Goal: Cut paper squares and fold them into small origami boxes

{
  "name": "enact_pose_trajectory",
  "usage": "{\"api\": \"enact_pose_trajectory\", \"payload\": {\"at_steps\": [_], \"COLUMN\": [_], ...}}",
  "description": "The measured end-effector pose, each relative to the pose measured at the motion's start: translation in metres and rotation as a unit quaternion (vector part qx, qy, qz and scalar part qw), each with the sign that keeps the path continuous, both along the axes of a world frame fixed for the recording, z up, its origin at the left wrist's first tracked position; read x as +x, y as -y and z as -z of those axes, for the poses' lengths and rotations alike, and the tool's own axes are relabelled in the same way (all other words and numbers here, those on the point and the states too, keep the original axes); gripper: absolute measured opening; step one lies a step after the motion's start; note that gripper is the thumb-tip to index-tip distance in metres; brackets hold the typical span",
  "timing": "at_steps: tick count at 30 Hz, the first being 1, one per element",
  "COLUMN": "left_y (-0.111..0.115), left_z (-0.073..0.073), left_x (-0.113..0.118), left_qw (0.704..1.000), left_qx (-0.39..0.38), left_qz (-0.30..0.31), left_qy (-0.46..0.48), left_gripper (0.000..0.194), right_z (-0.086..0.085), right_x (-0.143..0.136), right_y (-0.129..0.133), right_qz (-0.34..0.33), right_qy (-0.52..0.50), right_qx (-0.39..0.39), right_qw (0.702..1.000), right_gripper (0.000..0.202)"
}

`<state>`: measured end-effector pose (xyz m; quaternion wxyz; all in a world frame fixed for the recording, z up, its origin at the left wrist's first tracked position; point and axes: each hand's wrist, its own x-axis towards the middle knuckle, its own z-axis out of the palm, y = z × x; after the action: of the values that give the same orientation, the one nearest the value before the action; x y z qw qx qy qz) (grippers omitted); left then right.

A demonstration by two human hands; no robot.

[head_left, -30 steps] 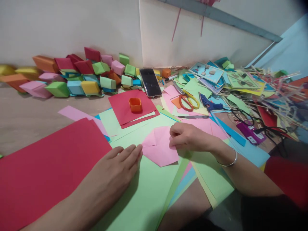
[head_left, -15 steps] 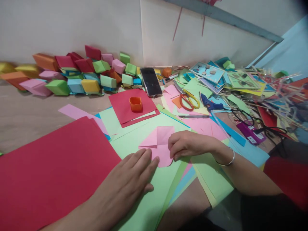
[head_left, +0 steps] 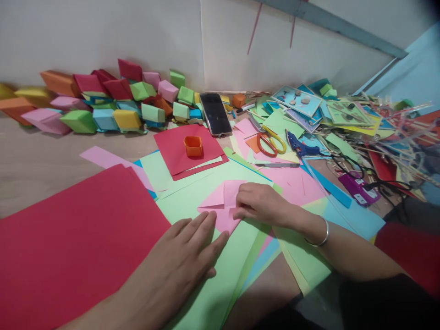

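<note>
A small pink sheet of paper (head_left: 215, 199) lies on light green paper (head_left: 187, 195), with its upper left corner folded in. My left hand (head_left: 187, 256) rests flat, its fingertips on the lower left edge of the pink paper. The fingers are stretched out and hold nothing. On the other side, my right hand (head_left: 259, 204), with a silver bangle on the wrist, pinches the lower right corner of the pink paper and bends it inward. Part of that corner is hidden behind the fingers.
Large red paper (head_left: 79, 247) lies at the left. An orange folded paper ring (head_left: 193, 146) sits on red squares (head_left: 172, 151). Behind are a phone (head_left: 216, 114), scissors (head_left: 270, 142), a blue glue gun (head_left: 300, 145) and folded paper boxes (head_left: 117, 119) along the wall.
My right hand has moved left and slightly up, carrying the lower right corner of the pink paper inward into a fold. My left hand stays at the paper's edge.
</note>
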<state>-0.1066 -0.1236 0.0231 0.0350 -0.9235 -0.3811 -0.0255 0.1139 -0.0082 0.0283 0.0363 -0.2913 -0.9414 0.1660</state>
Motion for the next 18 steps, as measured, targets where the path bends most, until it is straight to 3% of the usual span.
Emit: {"api": "enact_pose_trajectory", "payload": {"at_steps": [8, 14, 18], "left_y": [0.001, 0.000, -0.002], "left_z": [-0.002, 0.007, 0.004], "left_x": [0.002, 0.001, 0.002], "left_qw": [1.000, 0.997, 0.994], "left_qx": [0.006, -0.004, -0.027], "left_qz": [-0.002, 0.041, 0.043], "left_qy": [0.014, 0.071, 0.095], "left_gripper": [0.040, 0.039, 0.034], "right_z": [0.000, 0.000, 0.001], "right_x": [-0.003, -0.006, -0.006], "right_y": [0.005, 0.007, 0.007], "right_qz": [0.048, 0.082, 0.095], "right_qy": [-0.003, 0.008, 0.003], "right_qx": [-0.024, -0.039, -0.044], "right_qw": [0.999, 0.996, 0.994], "right_gripper": [0.027, 0.030, 0.030]}}
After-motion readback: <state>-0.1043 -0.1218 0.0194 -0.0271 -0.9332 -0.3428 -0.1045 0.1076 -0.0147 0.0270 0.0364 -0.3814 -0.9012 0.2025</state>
